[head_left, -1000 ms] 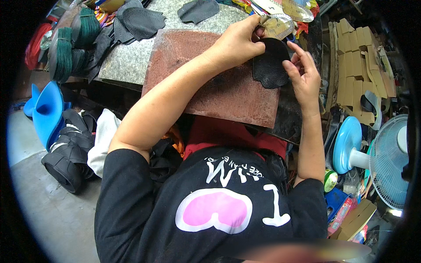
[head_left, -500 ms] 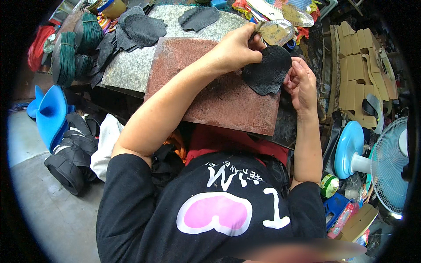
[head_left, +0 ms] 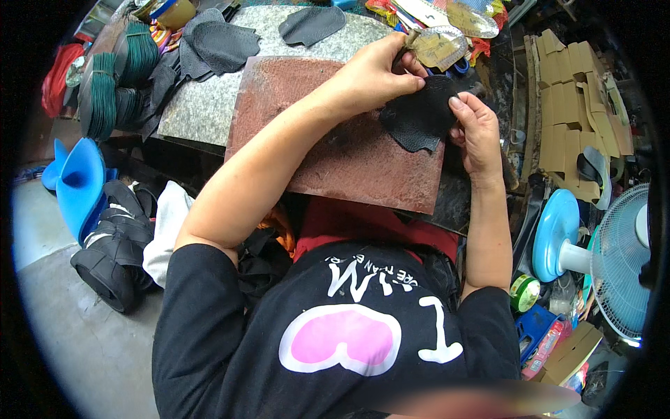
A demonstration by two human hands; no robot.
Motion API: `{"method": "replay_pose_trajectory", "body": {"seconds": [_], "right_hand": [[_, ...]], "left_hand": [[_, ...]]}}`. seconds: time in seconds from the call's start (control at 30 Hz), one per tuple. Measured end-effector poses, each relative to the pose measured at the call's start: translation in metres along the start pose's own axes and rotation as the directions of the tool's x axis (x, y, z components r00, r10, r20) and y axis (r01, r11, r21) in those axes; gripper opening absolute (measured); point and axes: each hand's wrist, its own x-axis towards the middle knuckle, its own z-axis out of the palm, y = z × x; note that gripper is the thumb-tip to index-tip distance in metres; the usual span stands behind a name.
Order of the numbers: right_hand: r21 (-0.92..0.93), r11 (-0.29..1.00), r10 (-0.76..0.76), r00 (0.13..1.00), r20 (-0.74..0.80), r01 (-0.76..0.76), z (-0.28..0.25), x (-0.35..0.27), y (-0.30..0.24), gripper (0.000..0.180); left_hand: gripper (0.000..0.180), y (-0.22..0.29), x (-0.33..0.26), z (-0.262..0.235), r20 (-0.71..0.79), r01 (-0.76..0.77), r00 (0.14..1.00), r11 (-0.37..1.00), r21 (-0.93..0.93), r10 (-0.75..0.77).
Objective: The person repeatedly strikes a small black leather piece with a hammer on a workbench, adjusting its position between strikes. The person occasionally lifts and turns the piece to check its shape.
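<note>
In the head view, the black leather piece (head_left: 417,119) is between the hands above the red-brown board (head_left: 349,167), long axis slanting far right to near left. The right hand (head_left: 477,126) pinches its right edge; the left hand (head_left: 386,73), farther away, has its thumb at the far edge, grip unclear.

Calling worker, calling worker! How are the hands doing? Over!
Left hand at upper edge of black leather; right hand pinching its right edge. Leather over reddish board. Yellowish oval piece beside left hand, maybe in the way.
</note>
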Motion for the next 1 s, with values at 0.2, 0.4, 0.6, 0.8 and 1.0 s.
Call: {"method": "replay_pose_trajectory", "body": {"seconds": [0.2,0.4,0.6,0.8,1.0], "right_hand": [[0.079,0.995,-0.065,0.997,0.034,0.062,-0.004,0.000,-0.002,0.009],[0.069,0.995,-0.081,0.991,0.105,0.074,-0.004,-0.001,-0.007,0.009],[-0.038,0.990,-0.134,0.989,0.067,0.137,0.001,0.000,-0.005,0.018],[0.006,0.997,-0.077,0.988,0.136,0.077,-0.002,-0.006,-0.013,0.020],[0.099,0.994,0.032,0.995,0.092,-0.041,-0.001,-0.002,-0.008,0.016]], "left_hand": [[0.027,0.009,-0.004,-0.007,0.118,0.194,0.980,0.907,-0.373,-0.161],[0.027,0.007,-0.002,-0.002,0.115,0.173,0.980,0.980,-0.092,-0.163],[0.029,0.006,-0.002,0.000,0.061,0.149,0.988,0.976,-0.160,-0.141],[0.029,0.008,-0.002,-0.003,0.059,0.144,0.990,0.938,-0.315,-0.132],[0.023,0.007,-0.001,-0.008,0.031,0.161,0.987,0.981,-0.111,-0.158]]}}
